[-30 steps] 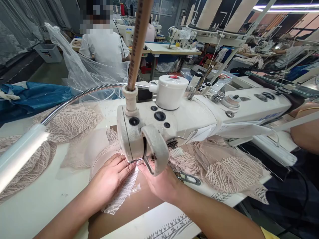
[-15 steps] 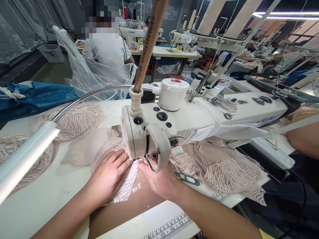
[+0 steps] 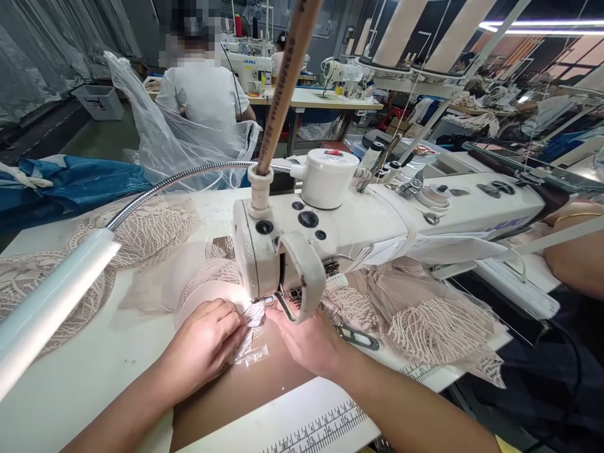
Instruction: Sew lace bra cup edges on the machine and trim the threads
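Observation:
A white sewing machine stands over the work, its presser foot low near the fabric. Pale pink lace fabric lies folded at the foot. My left hand is closed on this lace to the left of the foot, thumb and fingers pinched together. A smooth pale cup shows just behind those fingers. My right hand is closed at the lace's right edge beside the foot; the machine's curved guard hides part of its fingers.
Lace pieces lie on the left and right of the table. A tubular lamp crosses the left side. A printed ruler runs along the front edge. A person in a white shirt sits beyond.
My left hand has gone from lying flat on the lace to pinching it, bunching the strip up near the foot. The pale cup shows more. My right hand has stayed nearly in place.

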`<state>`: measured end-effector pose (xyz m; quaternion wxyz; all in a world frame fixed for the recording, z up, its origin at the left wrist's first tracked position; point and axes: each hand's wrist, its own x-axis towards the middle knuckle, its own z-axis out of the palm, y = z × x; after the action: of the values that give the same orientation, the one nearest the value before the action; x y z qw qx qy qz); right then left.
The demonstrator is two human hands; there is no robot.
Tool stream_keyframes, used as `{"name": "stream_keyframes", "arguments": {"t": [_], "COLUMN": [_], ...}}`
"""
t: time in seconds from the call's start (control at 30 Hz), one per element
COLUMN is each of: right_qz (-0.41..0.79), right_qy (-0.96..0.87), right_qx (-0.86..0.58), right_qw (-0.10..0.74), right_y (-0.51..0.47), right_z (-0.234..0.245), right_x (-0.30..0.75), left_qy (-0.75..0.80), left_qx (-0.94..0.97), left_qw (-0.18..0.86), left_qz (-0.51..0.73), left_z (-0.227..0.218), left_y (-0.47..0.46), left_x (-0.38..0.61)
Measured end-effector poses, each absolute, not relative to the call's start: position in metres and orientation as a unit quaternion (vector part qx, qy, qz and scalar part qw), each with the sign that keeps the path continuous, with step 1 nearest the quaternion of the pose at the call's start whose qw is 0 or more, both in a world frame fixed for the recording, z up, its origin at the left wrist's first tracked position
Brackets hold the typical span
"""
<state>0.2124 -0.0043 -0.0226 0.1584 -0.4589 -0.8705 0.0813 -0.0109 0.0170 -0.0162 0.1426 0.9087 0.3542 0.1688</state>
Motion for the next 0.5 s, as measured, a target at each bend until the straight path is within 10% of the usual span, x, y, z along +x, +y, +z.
{"name": "stream_keyframes", "arguments": {"t": [0.5], "right_qz": [0.102], "right_qy": [-0.879], "right_qx": [-0.442], "right_qw": [0.146], "right_y": [-0.005], "right_z": [-0.014], "right_x": [0.209], "left_qy": [0.389], "left_qx": [0.867], "left_qw": [0.283], "left_qz": [0.132], "left_z": [-0.003], "left_y": [0.027], "left_x": [-0.014]}}
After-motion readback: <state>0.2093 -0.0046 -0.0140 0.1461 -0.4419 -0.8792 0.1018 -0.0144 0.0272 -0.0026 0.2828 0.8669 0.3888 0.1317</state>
